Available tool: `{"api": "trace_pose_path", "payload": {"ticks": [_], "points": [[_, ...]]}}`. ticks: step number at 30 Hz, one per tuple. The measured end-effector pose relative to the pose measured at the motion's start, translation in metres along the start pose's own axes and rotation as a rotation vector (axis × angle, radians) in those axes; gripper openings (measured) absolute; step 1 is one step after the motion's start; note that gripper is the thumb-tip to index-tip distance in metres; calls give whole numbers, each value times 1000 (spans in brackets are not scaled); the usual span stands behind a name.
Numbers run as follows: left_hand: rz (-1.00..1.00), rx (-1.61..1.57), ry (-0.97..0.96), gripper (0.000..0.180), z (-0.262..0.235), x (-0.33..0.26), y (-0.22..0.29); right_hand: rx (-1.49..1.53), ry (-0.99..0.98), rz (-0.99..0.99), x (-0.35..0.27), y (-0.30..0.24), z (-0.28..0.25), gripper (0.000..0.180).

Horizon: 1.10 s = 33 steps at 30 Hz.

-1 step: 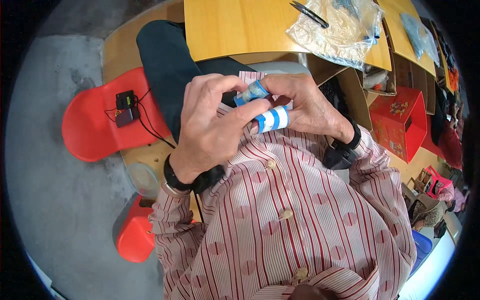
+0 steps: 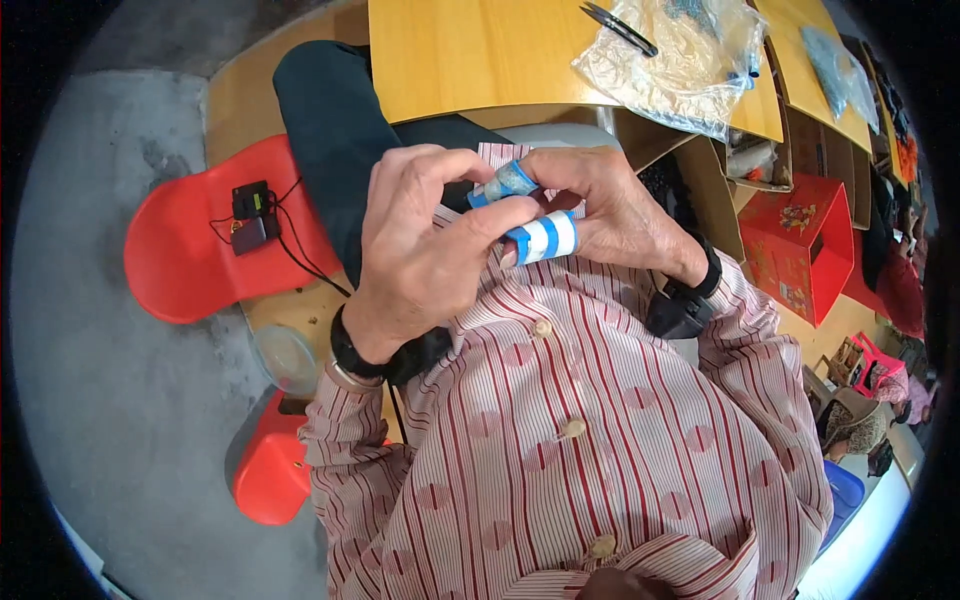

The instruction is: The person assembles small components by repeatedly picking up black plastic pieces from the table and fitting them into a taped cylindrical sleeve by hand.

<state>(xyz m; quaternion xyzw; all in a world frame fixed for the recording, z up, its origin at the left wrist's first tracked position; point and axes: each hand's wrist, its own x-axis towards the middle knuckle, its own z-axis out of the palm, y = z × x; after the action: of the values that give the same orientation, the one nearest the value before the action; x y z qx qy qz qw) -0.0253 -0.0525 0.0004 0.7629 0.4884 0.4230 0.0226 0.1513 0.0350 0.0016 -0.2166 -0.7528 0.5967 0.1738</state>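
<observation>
Striped finger wrap [image 2: 549, 238] (blue, white)

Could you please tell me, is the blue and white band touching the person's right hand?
Touching. The head view shows the blue and white band wrapped around a digit of the right hand, with bare skin at both its ends.

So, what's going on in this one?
A person's left hand and right hand meet in front of a striped shirt. The right hand wears blue wraps on two fingers; whether anything small is pinched between the hands is unclear. Snips lie on a plastic bag on the table.
</observation>
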Motion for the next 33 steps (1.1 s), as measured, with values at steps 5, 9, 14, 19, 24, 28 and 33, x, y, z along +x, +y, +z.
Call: {"api": "trace_pose_path", "payload": {"ticks": [5,9,14,19,24,28,33], "points": [[-8,-14,-52,30,-2,4,-1,132,-86,21,1,13,-1,36],[-114,-128,-26,28,3,3,1,323,-120,227,3,3,-1,35],[-337,-288,-43,20,3,6,3,609,-133,452,6,0,-4,48],[-376,-292,-73,18,2,5,3,626,-150,444,5,0,-8,59],[-412,-304,-92,16,0,4,4,560,-234,447,6,1,-7,60],[-397,-279,-97,15,3,5,4,575,-258,435,7,4,-9,57],[-395,-269,-106,14,7,2,2,728,-225,450,6,12,-2,48]]}}
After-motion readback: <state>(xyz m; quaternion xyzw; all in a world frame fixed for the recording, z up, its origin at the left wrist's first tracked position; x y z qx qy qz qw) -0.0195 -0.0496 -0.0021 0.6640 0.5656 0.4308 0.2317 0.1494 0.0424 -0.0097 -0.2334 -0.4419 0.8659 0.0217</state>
